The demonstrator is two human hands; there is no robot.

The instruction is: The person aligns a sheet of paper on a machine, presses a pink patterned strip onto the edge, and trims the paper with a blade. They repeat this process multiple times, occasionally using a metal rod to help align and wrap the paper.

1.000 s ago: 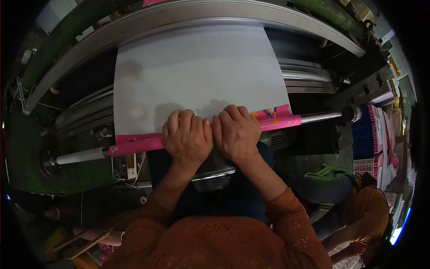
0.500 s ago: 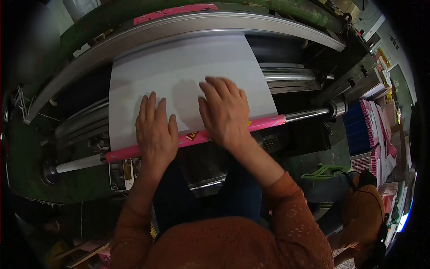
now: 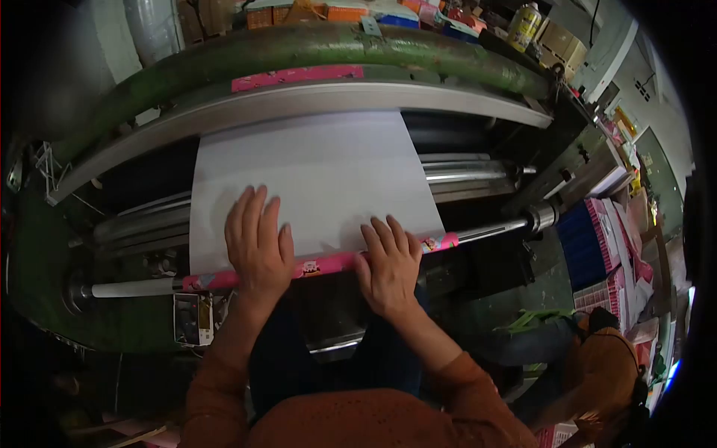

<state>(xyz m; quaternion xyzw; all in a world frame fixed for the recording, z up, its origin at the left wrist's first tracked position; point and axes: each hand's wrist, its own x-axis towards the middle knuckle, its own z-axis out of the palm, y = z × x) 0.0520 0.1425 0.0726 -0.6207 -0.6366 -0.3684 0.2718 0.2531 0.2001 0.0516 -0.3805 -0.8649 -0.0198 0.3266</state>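
Note:
A white sheet of paper (image 3: 314, 172) comes down from the machine onto a roll with a pink printed outer side (image 3: 321, 266). The roll sits on a metal shaft (image 3: 493, 230) that runs across in front of me. My left hand (image 3: 258, 246) lies over the roll's left part, fingers stretched out on the sheet. Over the right part, my right hand (image 3: 390, 265) rests with its fingers apart, tips on the paper just past the roll. Neither hand grips anything; the palms hide parts of the roll.
A pale metal bar (image 3: 321, 97) and a green beam (image 3: 314, 52) span the machine behind the sheet. Low at the left is a small box (image 3: 193, 319). Pink and white printed stacks (image 3: 609, 239) stand at the right, near another person in an orange top (image 3: 601, 373).
My right hand has come down and back from above the sheet onto the roll. The left hand stays on the roll. The pink roll has turned, showing different prints, and the view has tilted up.

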